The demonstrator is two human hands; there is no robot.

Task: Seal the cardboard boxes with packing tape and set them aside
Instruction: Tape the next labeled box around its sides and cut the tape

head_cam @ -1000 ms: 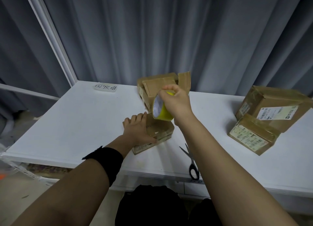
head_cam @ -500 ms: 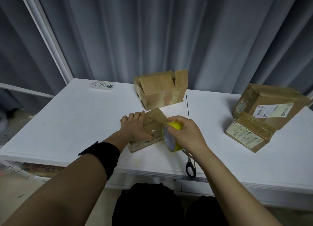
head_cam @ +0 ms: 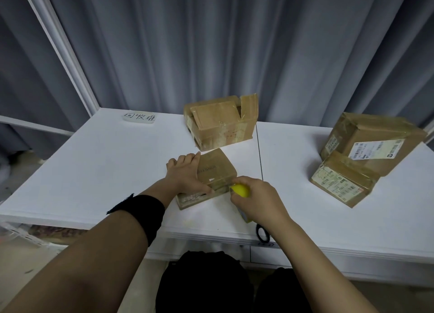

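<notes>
A small flat cardboard box (head_cam: 215, 169) lies near the front of the white table (head_cam: 98, 162). My left hand (head_cam: 185, 174) rests on its left part with straight fingers, the thumb pressing its near edge. My right hand (head_cam: 257, 199) grips a yellow tape roll (head_cam: 240, 190) at the box's near right corner, mostly hiding the roll. Behind it stands a larger cardboard box (head_cam: 220, 122) with one flap raised. Two more boxes sit at the right, a big one (head_cam: 373, 141) leaning over a smaller one (head_cam: 340, 183).
Black scissors (head_cam: 262, 233) lie at the table's front edge, mostly hidden under my right wrist. A white label with handwriting (head_cam: 140, 118) is at the back left. Grey curtains hang behind the table. A seam (head_cam: 259, 153) splits the tabletop.
My right hand has brought the tape roll down from above the box to its near right corner. The left hand stayed on the box.
</notes>
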